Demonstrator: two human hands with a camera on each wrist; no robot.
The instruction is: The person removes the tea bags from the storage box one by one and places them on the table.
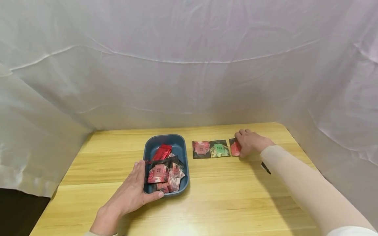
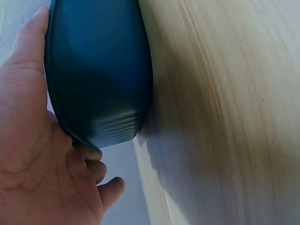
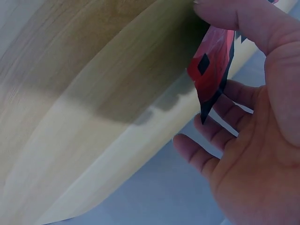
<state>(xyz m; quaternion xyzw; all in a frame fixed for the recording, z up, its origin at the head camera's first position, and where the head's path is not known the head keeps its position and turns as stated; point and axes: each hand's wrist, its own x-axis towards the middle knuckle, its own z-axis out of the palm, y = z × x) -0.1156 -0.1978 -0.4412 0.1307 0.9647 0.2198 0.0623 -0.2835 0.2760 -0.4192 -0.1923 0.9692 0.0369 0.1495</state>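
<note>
At the far right of the table, my right hand [image 1: 249, 141] pinches a red and black sachet [image 1: 235, 147] between thumb and fingers. In the right wrist view this sachet [image 3: 213, 63] is tilted, one dark corner pointing down, its upper end hidden by the thumb. To its left lie a green and black sachet [image 1: 220, 148] and a pink and black sachet [image 1: 201, 149], side by side. My left hand [image 1: 133, 186] rests against the near left corner of a blue plastic tub [image 1: 180, 142], fingers extended along its side, thumb across the front. The tub [image 2: 98, 70] fills the upper left wrist view.
Several more sachets lie heaped in the tub, a pink and black one [image 1: 158, 173] on top and a bright red one [image 1: 162, 152] behind. All stand on a light wooden table [image 1: 224, 200]. Pale cloth [image 1: 192, 82] hangs behind and at both sides.
</note>
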